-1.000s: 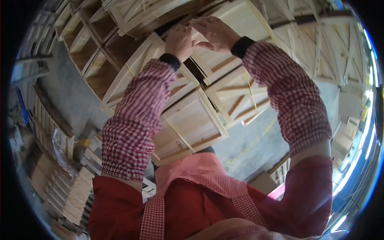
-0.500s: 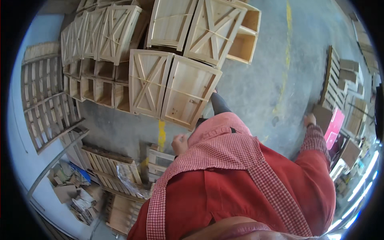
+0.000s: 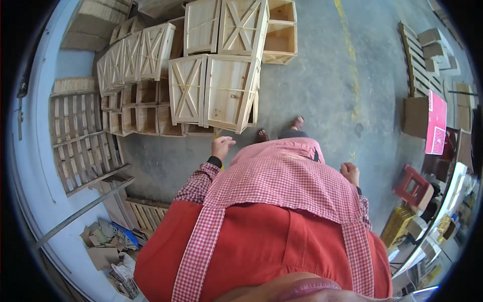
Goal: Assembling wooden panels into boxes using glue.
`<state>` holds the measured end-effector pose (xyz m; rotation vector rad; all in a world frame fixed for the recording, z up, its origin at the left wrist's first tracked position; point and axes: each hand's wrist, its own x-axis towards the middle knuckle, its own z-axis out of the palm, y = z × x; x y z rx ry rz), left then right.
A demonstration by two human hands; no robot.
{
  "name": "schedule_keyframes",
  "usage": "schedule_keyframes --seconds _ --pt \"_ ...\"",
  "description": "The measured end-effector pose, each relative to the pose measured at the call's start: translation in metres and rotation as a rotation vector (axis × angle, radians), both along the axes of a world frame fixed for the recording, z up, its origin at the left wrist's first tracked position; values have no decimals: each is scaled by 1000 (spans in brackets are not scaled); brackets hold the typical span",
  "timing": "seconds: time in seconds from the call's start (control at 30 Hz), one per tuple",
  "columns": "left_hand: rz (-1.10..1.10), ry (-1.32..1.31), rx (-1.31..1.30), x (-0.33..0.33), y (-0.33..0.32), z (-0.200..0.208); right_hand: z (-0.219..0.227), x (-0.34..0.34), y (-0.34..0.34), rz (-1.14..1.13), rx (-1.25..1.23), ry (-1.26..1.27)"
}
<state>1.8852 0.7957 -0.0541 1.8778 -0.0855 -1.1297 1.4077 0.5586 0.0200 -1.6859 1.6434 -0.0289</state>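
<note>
Left hand point(image 3: 222, 147): fingers loosely open, near plain-panelled wooden crate point(image 3: 228, 90) but apart. Right hand point(image 3: 350, 173): fingers curled beside pink gingham apron point(image 3: 284, 173); I cannot tell whether it grips anything. X-braced wooden crate point(image 3: 188, 91): immediately left of plain one, ahead of left hand. Also in my view: red plastic stool point(image 3: 406, 184), at right.

Here's matt, bare-looking wood on the crates point(image 3: 229, 85) ahead of the hands point(image 3: 222, 148)! Soft-looking cloth in the apron point(image 3: 274, 173) between them, and smooth, concrete-looking floor point(image 3: 307, 85) beyond.
</note>
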Motion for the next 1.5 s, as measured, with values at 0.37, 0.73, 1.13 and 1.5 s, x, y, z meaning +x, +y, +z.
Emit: schedule_keyframes --seconds 0.37,0.73,1.13,1.5 --pt "-396 396 -109 -164 -211 80 -68 -228 65 -340 -75 57" --pt "-893 1344 -380 -430 -437 231 153 -167 -116 -423 -787 -373" --pt "-1284 1577 -61 -618 -598 210 154 -289 -258 -567 -593 -457" --pt "-1604 1579 524 -837 -683 193 147 -458 -285 -818 -591 -127"
